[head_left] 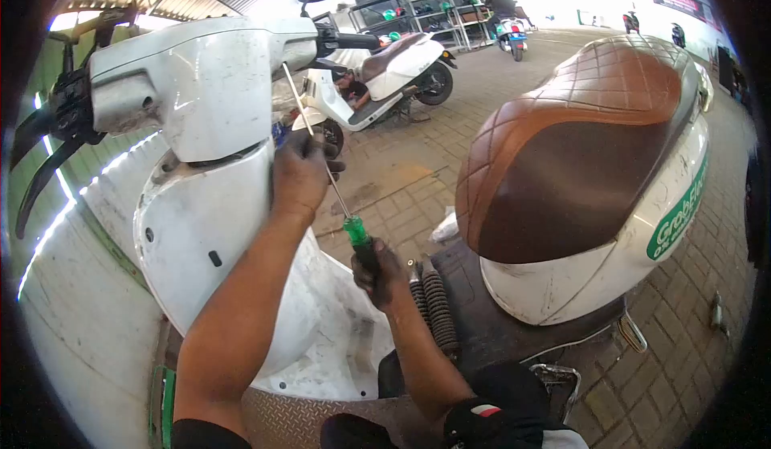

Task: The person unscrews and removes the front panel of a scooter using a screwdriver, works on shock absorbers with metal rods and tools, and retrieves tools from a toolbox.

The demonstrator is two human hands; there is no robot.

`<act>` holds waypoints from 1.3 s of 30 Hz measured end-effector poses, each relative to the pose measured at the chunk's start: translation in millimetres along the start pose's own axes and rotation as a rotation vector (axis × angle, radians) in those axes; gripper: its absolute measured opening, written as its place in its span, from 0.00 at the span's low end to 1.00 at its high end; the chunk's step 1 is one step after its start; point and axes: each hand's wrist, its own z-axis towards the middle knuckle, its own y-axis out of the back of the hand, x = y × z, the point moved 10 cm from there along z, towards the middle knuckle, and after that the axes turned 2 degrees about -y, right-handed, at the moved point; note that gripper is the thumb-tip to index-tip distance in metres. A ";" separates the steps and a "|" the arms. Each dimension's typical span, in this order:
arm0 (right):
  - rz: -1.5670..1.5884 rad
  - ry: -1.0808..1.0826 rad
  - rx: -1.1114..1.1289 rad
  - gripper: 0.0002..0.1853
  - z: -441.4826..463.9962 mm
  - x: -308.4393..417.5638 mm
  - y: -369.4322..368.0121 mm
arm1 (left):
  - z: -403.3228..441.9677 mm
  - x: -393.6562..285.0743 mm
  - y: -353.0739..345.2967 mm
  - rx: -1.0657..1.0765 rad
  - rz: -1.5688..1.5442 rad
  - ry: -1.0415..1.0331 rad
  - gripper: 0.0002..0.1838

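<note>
My right hand is wrapped round the green and black handle of a long screwdriver. Its thin shaft slants up and left to the underside of the white scooter's handlebar cover; the tip is hard to make out. Beside the shaft, against the edge of the white front panel, is my left hand, its fingers curled near the shaft. Whether they grip anything is not clear. Below the screwdriver handle, two shock absorbers lie on the dark footboard.
The scooter's brown quilted seat stands at the right. Behind are another white scooter with a person crouched beside it, metal shelves, and a person on a scooter. A corrugated wall is at the left.
</note>
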 end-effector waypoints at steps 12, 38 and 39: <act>-0.907 0.697 -0.355 0.23 -29.1 64.9 -22.3 | -1.5 14.4 -4.9 0.014 0.093 0.025 0.10; -0.260 0.253 -0.401 0.24 -21.4 35.9 -2.5 | -13.9 2.3 9.3 -0.179 0.574 -0.181 0.16; 0.071 -0.023 -0.336 0.25 -17.9 16.6 -3.7 | -8.5 7.0 10.5 -0.183 0.575 -0.179 0.16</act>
